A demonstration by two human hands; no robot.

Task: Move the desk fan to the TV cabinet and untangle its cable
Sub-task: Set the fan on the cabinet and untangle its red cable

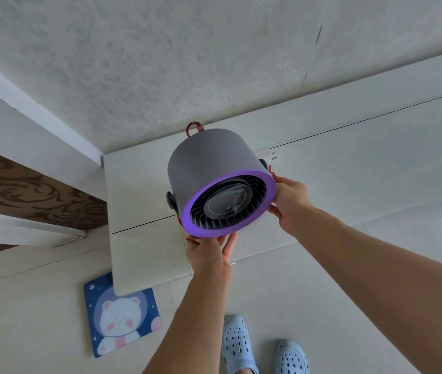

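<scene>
Head view: left hand (211,252) cups the lower purple rim of the desk fan (214,182) with fingers spread, right hand (290,203) presses open fingers on the rim's right side, and the grey drum sits tilted over the white cabinet top (139,184), grille facing the camera. Red strap (194,128) loops behind the fan and a white plug (267,153) lies just beside its far right edge. Below, a blue bear mat (121,314) pokes from under the cabinet corner, near two pale blue clogs (263,346); textured wall (160,63) is behind.
</scene>
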